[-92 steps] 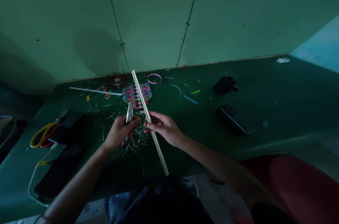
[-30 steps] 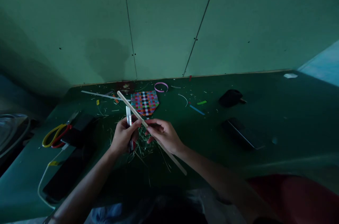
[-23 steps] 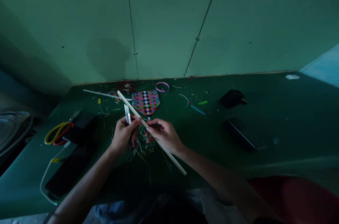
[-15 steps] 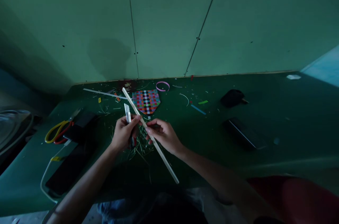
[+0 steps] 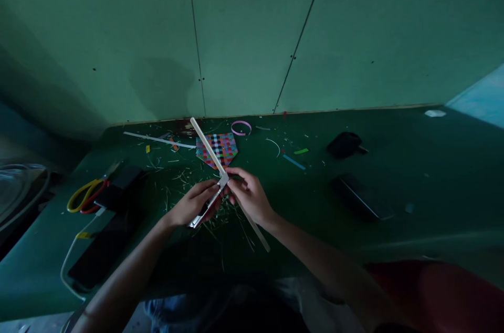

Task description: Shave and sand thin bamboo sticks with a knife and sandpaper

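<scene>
My left hand (image 5: 195, 203) is closed round a utility knife (image 5: 209, 206), whose blade end touches a long pale stick (image 5: 207, 145). My right hand (image 5: 251, 196) pinches the stick near its middle, just right of the blade. The stick slants from upper left to lower right, its top end over a colourful woven piece (image 5: 224, 150). Thin green and pale shavings (image 5: 212, 228) lie beneath both hands on the green table (image 5: 299, 207).
Scissors (image 5: 87, 194) with yellow and red handles lie at the left by a dark box and a white cable (image 5: 66, 264). A pink ring (image 5: 241, 128) and paper strips lie behind. A black pouch (image 5: 344, 145) and a phone (image 5: 362, 199) are at the right.
The knife has turned from upright beside the stick to slanting, its blade end now against the stick. The stick has shifted up and right, and my right hand has moved slightly right.
</scene>
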`<state>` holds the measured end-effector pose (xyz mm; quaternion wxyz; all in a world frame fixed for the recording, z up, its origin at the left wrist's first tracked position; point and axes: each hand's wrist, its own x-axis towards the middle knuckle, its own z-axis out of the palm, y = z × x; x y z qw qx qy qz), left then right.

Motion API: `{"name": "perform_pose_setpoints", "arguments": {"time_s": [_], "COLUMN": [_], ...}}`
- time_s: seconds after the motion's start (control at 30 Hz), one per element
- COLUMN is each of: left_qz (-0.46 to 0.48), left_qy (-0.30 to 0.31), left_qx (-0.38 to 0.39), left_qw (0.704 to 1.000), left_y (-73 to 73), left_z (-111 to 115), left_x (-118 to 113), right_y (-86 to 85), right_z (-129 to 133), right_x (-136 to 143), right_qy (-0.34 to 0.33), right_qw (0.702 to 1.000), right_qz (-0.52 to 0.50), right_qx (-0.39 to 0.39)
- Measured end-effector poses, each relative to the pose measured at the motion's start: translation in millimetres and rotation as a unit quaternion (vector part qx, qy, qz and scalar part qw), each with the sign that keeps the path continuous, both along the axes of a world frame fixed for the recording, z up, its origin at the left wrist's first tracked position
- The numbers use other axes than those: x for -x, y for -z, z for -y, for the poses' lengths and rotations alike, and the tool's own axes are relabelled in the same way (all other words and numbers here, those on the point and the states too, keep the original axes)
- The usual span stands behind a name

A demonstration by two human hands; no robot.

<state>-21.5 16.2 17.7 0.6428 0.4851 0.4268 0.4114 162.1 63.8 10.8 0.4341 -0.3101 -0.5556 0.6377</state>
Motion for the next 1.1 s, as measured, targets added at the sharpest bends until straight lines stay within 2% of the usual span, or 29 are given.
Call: {"name": "perform_pose_setpoints", "arguments": {"time_s": [0.17, 0.3, 0.5, 0.83, 1.1], "left_qz": [-0.029, -0.041, -0.032, -0.086, -0.104], "left_qy": [-0.005, -0.014, 0.001, -0.018, -0.056], "left_qx": [-0.024, -0.031, -0.031, -0.072, -0.087], "left_qw": [0.999, 0.999, 0.999, 0.994, 0.989], "left_y": [-1.8, -4.0, -7.5, -9.6, -11.0], "left_z": [-0.7, 0.0, 1.3, 1.1, -0.3], "left_x": [3.7, 5.2, 6.2, 5.8, 6.8], "right_y": [-0.7, -3.1, -6.3, -9.9, -13.2], "right_z": [2.8, 1.3, 0.1, -2.5, -11.8], "right_x": [1.7, -1.4, -6.3, -8.1, -16.6], "right_qy": [-0.04, -0.047, -0.053, -0.037, -0.007], "right_qw": [0.997, 0.997, 0.998, 0.997, 0.975], "right_qz": [-0.037, -0.004, 0.031, 0.063, 0.149], "right_qx": [0.054, 0.057, 0.016, -0.035, -0.163]}}
